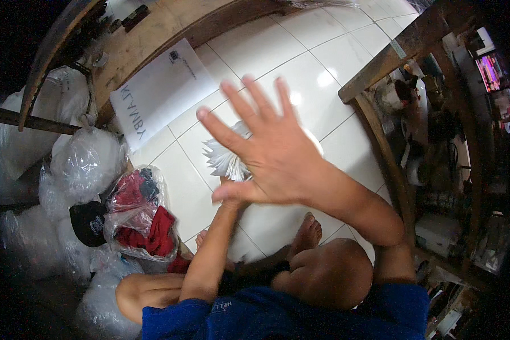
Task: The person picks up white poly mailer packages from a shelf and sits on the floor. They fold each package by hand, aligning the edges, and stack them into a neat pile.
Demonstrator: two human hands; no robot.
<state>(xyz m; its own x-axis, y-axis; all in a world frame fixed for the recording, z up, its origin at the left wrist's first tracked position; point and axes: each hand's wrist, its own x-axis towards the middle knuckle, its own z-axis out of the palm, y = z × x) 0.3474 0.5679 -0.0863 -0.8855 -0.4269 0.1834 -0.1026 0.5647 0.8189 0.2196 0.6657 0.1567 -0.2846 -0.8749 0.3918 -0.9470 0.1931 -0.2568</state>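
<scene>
My right hand (pixel 280 156) is raised in the middle of the view, fingers spread wide, with nothing in it. Its fingertips are slightly blurred. Behind it, a fanned bundle of white paper slips or tags (pixel 225 160) shows above the tiled floor. My left hand (pixel 225 181) is at the lower edge of that bundle, mostly covered by the right hand. Its fingers are hidden, so I cannot see how it touches the slips. Part of a white rounded shape (pixel 314 141) shows just right of my right hand.
A large white printed sheet (pixel 158 96) lies by a wooden bench (pixel 170 25) at the upper left. Clear bags (pixel 88 164), a black cap (pixel 89 224) and a bag of red cloth (pixel 144 218) crowd the left. A cluttered wooden shelf (pixel 379 136) stands at the right.
</scene>
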